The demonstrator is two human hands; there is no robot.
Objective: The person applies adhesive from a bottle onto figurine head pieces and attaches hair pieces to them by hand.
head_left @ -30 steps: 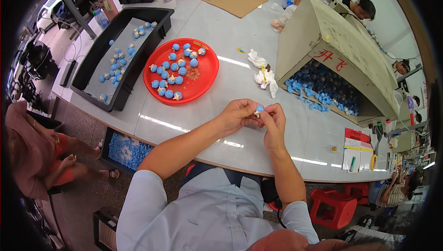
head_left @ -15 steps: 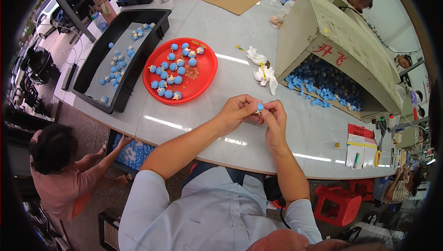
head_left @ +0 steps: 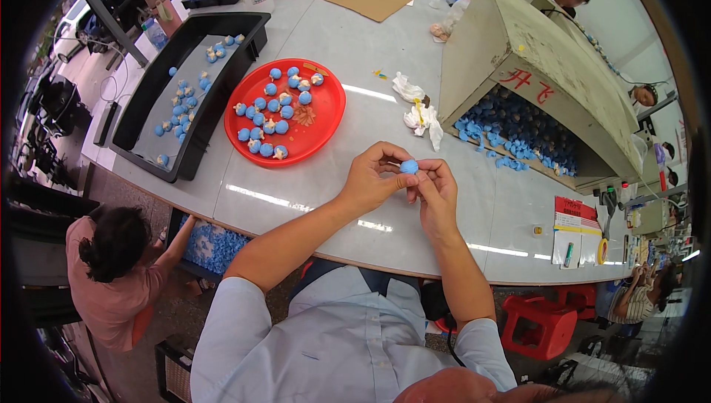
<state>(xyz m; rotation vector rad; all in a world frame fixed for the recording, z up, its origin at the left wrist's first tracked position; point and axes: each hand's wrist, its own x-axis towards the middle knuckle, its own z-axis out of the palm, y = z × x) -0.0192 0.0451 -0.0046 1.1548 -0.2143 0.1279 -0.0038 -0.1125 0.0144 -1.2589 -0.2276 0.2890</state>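
Observation:
Over the table, both of my hands meet around a small round blue ball (head_left: 409, 167). My left hand (head_left: 372, 178) has its thumb and fingers closed on the left side of it. My right hand (head_left: 438, 197) pinches its right side with thumb and forefinger. The ball's blue, textured top faces up; its underside is hidden by my fingers. Beyond my left hand lies a round red tray (head_left: 321, 130) with several similar blue balls, some showing cream-coloured star-like parts.
A black tray (head_left: 255, 38) with more blue balls stands at the left. Crumpled tissue (head_left: 422, 118) lies ahead; a beige box-like housing (head_left: 511, 40) full of blue pieces stands right. A co-worker (head_left: 111, 277) in pink reaches into a bin of blue pieces (head_left: 215, 249).
The blue ball has turned in my fingers, and more of its rounded blue side now shows. At the left, the co-worker has shifted right, head lower down.

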